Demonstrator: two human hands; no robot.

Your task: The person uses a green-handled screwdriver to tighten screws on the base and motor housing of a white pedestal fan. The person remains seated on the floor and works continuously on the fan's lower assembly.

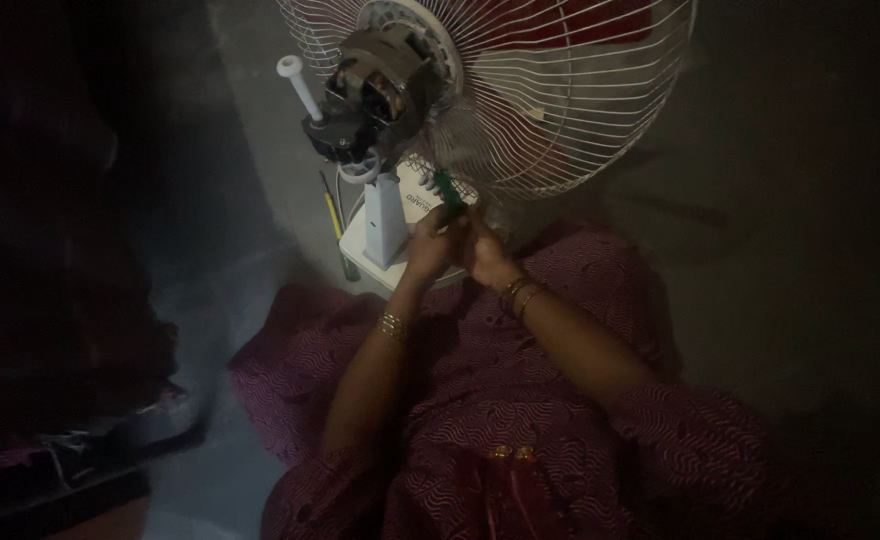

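Observation:
A table fan stands before me with its rear cover off, so the dark motor (375,85) shows behind the white wire guard (560,100). Below the motor is the white neck and base (385,225). My left hand (426,245) and my right hand (484,250) meet fingertip to fingertip just in front of the base, under the guard's lower rim. A small green part (443,184) sticks up from between their fingers. In the dim light I cannot make out what it is. Both wrists wear gold bangles.
A white knob on a rod (295,80) juts up left of the motor. A yellow-handled screwdriver (333,218) lies on the grey floor left of the base. My lap is covered by patterned maroon cloth (520,420). Dark bundles (50,400) fill the left side.

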